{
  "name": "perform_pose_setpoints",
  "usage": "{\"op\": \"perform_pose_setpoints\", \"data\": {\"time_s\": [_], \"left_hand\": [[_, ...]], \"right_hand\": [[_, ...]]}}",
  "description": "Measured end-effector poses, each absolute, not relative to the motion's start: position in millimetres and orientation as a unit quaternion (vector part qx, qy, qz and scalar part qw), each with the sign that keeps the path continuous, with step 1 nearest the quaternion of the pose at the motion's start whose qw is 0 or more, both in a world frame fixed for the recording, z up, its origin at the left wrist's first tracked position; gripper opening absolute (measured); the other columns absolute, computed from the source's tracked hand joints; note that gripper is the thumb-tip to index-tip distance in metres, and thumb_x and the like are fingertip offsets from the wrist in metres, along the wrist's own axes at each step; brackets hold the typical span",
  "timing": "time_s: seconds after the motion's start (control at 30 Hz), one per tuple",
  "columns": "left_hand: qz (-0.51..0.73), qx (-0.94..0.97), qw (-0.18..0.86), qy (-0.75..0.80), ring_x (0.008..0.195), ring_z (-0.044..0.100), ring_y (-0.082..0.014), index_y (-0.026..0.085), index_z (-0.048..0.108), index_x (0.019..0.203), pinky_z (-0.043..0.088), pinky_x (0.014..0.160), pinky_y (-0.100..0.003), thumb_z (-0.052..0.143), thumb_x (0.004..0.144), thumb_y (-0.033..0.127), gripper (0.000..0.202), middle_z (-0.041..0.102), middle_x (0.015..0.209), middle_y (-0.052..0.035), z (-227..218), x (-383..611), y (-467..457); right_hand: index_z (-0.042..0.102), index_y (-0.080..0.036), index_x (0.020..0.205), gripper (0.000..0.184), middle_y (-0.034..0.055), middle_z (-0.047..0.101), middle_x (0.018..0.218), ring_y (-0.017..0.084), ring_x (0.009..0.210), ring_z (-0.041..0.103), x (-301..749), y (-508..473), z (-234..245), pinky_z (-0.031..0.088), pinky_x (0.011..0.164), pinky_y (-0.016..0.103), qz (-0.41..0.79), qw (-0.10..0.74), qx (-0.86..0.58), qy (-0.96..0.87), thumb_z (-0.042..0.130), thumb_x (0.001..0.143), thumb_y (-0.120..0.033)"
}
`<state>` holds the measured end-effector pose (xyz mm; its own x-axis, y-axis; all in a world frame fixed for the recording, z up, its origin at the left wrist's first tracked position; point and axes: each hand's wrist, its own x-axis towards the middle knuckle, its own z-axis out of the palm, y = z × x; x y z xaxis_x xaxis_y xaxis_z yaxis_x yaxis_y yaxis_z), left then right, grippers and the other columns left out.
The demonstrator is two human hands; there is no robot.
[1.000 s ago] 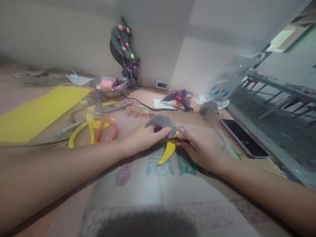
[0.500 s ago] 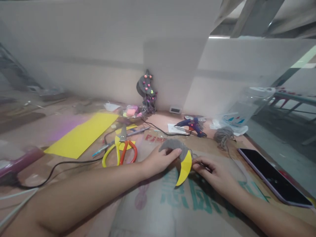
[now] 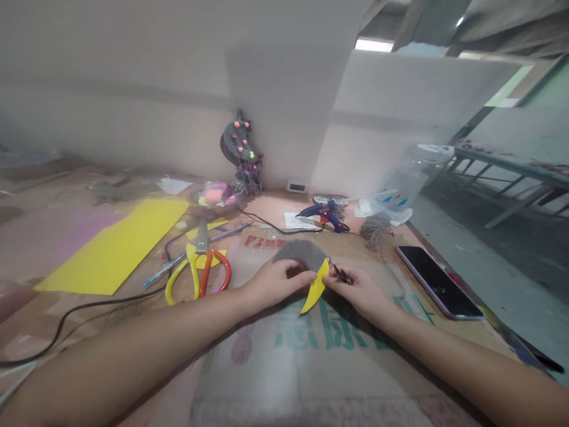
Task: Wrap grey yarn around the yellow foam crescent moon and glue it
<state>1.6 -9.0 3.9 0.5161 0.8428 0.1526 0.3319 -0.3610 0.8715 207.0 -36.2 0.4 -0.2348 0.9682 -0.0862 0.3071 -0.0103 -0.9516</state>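
My left hand (image 3: 278, 284) grips a crescent cut-out, its thumb across the inner curve. Grey yarn (image 3: 304, 254) is wound closely over the upper part of the crescent. The pointed lower end (image 3: 315, 292) shows bare yellow. My right hand (image 3: 355, 289) is closed in a pinch at the crescent's right edge, where the yarn strand meets the fingertips. Part of the strand is hidden by the fingers. A loose ball of grey yarn (image 3: 376, 230) lies beyond my right hand, its strand trailing across the cardboard.
Scissors with yellow and red handles (image 3: 208, 276) lie left of my hands, near a yellow sheet (image 3: 118, 246). Farther back are a blue glue gun (image 3: 323, 213) and a decorated grey moon (image 3: 237, 145) against the wall. A phone (image 3: 438, 281) and a plastic jug (image 3: 411, 178) are on the right.
My right hand has moved in to the crescent's yellow edge, where it was apart from it before. My left hand keeps its hold. The view has shifted, so the surroundings sit farther left.
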Motion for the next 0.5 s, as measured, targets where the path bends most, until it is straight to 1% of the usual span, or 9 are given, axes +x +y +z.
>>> {"op": "perform_pose_setpoints", "data": {"time_s": [0.07,0.17,0.3,0.4,0.5], "left_hand": [[0.301,0.798,0.386,0.351,0.077,0.058,-0.0156,0.016,0.066,0.075,0.043,0.072,-0.025,0.052,0.088,0.041,0.031,0.065,0.078,-0.0024,2.6,2.1,-7.2],[0.289,0.803,0.390,0.347,0.070,0.053,-0.0140,0.016,0.061,0.073,0.039,0.065,-0.024,0.046,0.090,0.039,0.033,0.058,0.070,-0.0002,1.1,2.3,-6.2],[0.277,0.817,0.374,0.340,0.069,0.052,-0.0140,0.016,0.058,0.071,0.038,0.065,-0.025,0.045,0.091,0.038,0.033,0.055,0.069,0.0004,2.0,-0.2,-7.0],[0.271,0.832,0.354,0.329,0.069,0.051,-0.0137,0.016,0.056,0.069,0.037,0.064,-0.024,0.044,0.092,0.037,0.033,0.053,0.068,0.0006,3.5,-1.4,-8.1],[0.292,0.832,0.341,0.325,0.071,0.052,-0.0140,0.016,0.056,0.073,0.039,0.066,-0.024,0.038,0.094,0.036,0.033,0.055,0.072,-0.0004,4.1,-1.0,-9.8]], "right_hand": [[0.057,-0.017,0.071,0.040,-0.0011,0.053,0.068,0.012,0.063,0.047,205.8,-35.2,2.1,0.037,0.059,0.026,0.491,0.345,-0.520,-0.608,0.066,0.071,-0.056],[0.056,-0.016,0.064,0.039,-0.0024,0.050,0.062,0.012,0.061,0.044,204.9,-34.6,4.6,0.036,0.058,0.025,0.498,0.343,-0.523,-0.601,0.070,0.067,-0.053],[0.056,-0.016,0.060,0.036,-0.0039,0.047,0.061,0.011,0.060,0.041,205.6,-35.0,5.4,0.034,0.058,0.025,0.501,0.353,-0.511,-0.603,0.072,0.067,-0.048],[0.055,-0.016,0.060,0.033,-0.0036,0.048,0.062,0.011,0.062,0.042,206.9,-35.1,2.1,0.035,0.060,0.025,0.500,0.362,-0.500,-0.608,0.072,0.068,-0.044],[0.058,-0.016,0.067,0.032,-0.0026,0.051,0.066,0.011,0.064,0.045,208.1,-34.4,-2.3,0.036,0.062,0.025,0.507,0.367,-0.486,-0.610,0.070,0.071,-0.045]]}}
